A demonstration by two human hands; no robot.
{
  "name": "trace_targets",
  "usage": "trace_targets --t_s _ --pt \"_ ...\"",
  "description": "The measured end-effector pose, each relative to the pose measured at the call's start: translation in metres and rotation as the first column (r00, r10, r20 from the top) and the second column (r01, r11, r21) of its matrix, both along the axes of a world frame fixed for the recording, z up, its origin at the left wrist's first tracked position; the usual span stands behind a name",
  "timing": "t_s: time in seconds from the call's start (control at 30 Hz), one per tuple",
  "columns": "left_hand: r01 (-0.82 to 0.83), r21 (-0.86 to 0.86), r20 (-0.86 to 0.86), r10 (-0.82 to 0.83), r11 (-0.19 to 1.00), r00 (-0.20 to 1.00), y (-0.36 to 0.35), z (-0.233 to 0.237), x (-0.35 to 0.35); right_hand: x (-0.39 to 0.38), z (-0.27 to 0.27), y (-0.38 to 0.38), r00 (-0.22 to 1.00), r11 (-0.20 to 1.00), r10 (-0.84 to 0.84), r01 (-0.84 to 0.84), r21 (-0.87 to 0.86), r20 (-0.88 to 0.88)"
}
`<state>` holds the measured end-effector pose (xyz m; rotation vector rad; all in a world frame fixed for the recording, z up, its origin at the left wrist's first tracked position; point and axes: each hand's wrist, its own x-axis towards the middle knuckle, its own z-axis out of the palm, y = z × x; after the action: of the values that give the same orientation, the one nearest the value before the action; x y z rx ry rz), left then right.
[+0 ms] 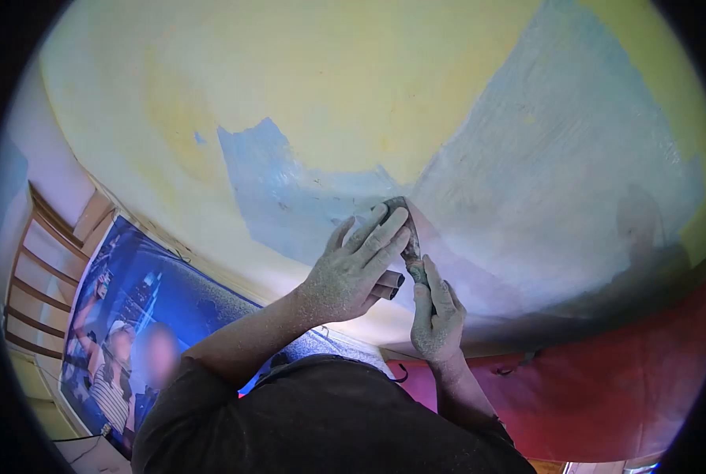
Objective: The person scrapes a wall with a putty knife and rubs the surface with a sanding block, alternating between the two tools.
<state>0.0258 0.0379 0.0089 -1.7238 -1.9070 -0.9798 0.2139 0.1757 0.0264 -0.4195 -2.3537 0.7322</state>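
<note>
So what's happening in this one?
A person's right hand holds a narrow, dark tool by its lower end; the left hand lays its fingers over the upper end. A dark piece sticks out by the left palm, unclear what. Both hands are dusty, in front of a yellow surface with pale blue patches.

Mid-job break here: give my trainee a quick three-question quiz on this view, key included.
1. Short answer: which of the person's hands grips the handle of the dark tool?
2. True or false: the blue printed sheet is on the right side of the picture.
3. Multiple choice: where do the fingers of the left hand lie?
A. Over the tool's upper end
B. On the right forearm
C. On the blue printed sheet

Key:
1. The right hand.
2. False; the blue printed sheet is on the left side.
3. A.
</note>
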Motion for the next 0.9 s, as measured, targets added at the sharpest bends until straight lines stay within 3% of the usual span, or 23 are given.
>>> trace_targets --t_s 0.3,0.47,0.57,0.67,0.9 --pt "0.073 -0.142 0.062 -0.064 0.987 0.996 0.012 -0.05 0.017 0.012 -0.094 0.023 0.993 0.999 0.028 -0.023 0.047 -0.113" --pt "-0.018 -0.068 -0.014 0.017 0.997 1.0 0.002 -0.037 0.017 0.002 -0.056 0.015 0.992 0.996 0.047 -0.037 0.084 -0.118" --pt "-0.031 -0.098 0.001 0.031 0.995 1.0 0.0 -0.036 0.013 0.001 -0.064 0.022 0.999 0.998 0.02 -0.018 0.052 -0.038" --pt "0.028 -0.124 0.045 -0.022 0.992 0.999 0.008 -0.07 0.017 0.013 -0.094 0.028 1.0 0.998 0.009 -0.01 0.065 0.017" --pt "-0.012 -0.12 0.046 0.018 0.993 0.999 -0.001 -0.067 0.016 0.008 -0.07 0.014 0.994 0.997 -0.016 0.008 0.074 0.107"
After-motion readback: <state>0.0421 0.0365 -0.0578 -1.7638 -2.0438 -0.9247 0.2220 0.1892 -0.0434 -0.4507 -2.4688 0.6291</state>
